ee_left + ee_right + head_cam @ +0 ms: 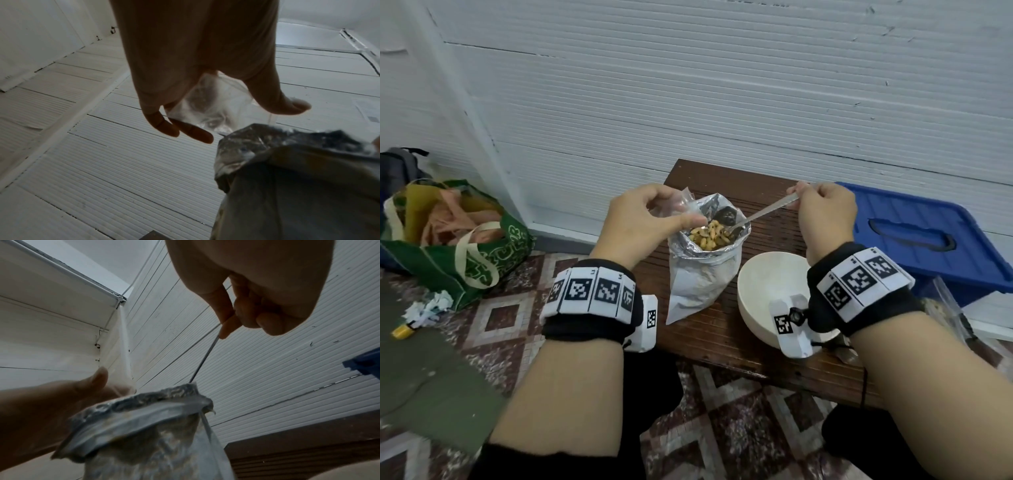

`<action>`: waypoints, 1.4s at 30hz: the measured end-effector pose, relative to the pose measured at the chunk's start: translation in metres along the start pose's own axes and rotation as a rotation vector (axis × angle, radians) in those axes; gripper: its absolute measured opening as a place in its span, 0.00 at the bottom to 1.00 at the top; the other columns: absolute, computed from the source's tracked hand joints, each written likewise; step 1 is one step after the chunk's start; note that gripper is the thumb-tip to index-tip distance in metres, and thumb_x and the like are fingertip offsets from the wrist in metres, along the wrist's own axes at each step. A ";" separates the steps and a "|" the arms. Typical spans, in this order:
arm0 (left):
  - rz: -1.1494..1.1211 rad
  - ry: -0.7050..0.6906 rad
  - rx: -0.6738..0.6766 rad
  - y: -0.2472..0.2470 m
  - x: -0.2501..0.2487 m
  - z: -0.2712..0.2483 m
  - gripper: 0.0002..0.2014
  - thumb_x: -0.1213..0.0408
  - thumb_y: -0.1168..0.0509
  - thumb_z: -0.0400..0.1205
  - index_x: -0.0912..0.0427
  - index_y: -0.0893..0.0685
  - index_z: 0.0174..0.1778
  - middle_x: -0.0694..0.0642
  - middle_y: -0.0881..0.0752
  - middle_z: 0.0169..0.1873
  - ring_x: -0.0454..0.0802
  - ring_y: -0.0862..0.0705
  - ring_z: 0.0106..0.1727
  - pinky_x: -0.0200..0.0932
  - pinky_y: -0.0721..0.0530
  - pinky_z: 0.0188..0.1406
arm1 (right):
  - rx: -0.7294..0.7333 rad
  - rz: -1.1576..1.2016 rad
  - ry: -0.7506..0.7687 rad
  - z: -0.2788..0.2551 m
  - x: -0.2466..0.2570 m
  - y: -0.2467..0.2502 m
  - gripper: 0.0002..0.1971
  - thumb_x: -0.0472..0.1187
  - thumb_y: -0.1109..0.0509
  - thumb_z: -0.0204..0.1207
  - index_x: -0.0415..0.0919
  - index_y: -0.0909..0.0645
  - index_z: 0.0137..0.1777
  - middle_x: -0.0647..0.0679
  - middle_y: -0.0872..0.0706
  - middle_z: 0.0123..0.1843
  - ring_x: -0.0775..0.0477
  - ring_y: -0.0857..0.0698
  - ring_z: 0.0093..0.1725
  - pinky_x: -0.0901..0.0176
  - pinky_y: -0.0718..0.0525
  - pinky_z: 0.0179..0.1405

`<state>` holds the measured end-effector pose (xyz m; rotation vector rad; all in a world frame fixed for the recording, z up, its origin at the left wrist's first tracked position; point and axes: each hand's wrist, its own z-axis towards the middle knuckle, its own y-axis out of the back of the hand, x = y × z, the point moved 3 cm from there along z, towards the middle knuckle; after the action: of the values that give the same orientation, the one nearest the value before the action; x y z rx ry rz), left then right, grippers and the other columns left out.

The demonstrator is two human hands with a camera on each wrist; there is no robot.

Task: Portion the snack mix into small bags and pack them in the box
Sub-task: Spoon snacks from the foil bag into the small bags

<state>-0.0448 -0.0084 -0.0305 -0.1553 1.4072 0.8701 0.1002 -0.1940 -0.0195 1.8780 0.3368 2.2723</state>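
Observation:
A silver foil bag (702, 270) of snack mix (709, 234) stands open on the brown wooden table (726, 339). My left hand (647, 216) holds a small clear plastic bag (683, 202) just left of the foil bag's mouth; the left wrist view shows the clear bag (213, 107) pinched between thumb and fingers (281, 100). My right hand (822, 209) grips the handle of a metal spoon (763, 212), whose bowl is dipped into the mix. In the right wrist view the spoon's shaft (203, 360) runs from my fingers down into the foil bag (148, 426).
A white bowl (763, 287) sits on the table under my right wrist. A blue plastic box (928, 236) with its lid on stands to the right, with clear bags (948, 308) lying in front of it. A green shopping bag (455, 240) is on the tiled floor at left.

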 end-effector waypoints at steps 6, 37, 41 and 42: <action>0.033 0.017 0.048 -0.001 -0.001 -0.001 0.26 0.40 0.22 0.52 0.44 0.13 0.45 0.39 0.13 0.43 0.31 0.17 0.49 0.21 0.25 0.43 | -0.041 0.052 -0.011 0.015 0.011 0.010 0.16 0.37 0.38 0.82 0.43 0.20 0.31 0.56 0.17 0.32 0.59 0.20 0.34 0.69 0.22 0.35; 0.220 0.019 0.160 -0.017 -0.006 0.012 0.22 0.35 0.27 0.55 0.33 0.18 0.43 0.33 0.15 0.44 0.41 0.18 0.57 0.58 0.25 0.69 | 0.144 0.022 0.098 0.020 0.045 -0.021 0.18 0.39 0.38 0.83 0.44 0.20 0.30 0.53 0.15 0.39 0.59 0.19 0.38 0.76 0.27 0.32; 0.140 0.004 0.095 -0.019 -0.008 0.013 0.19 0.40 0.20 0.60 0.35 0.19 0.40 0.35 0.15 0.44 0.43 0.16 0.53 0.56 0.22 0.67 | 0.230 0.138 0.222 0.013 0.054 -0.023 0.14 0.37 0.37 0.83 0.42 0.18 0.35 0.53 0.12 0.40 0.65 0.20 0.32 0.74 0.27 0.35; 0.106 0.009 0.083 -0.019 -0.009 0.013 0.17 0.44 0.19 0.62 0.37 0.19 0.41 0.37 0.14 0.44 0.43 0.15 0.53 0.52 0.19 0.64 | 0.245 0.173 0.262 0.011 0.057 -0.022 0.13 0.36 0.37 0.83 0.42 0.17 0.37 0.52 0.12 0.40 0.66 0.21 0.31 0.74 0.27 0.34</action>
<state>-0.0218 -0.0182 -0.0270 -0.0211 1.4674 0.8975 0.1001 -0.1562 0.0296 1.7758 0.5301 2.7123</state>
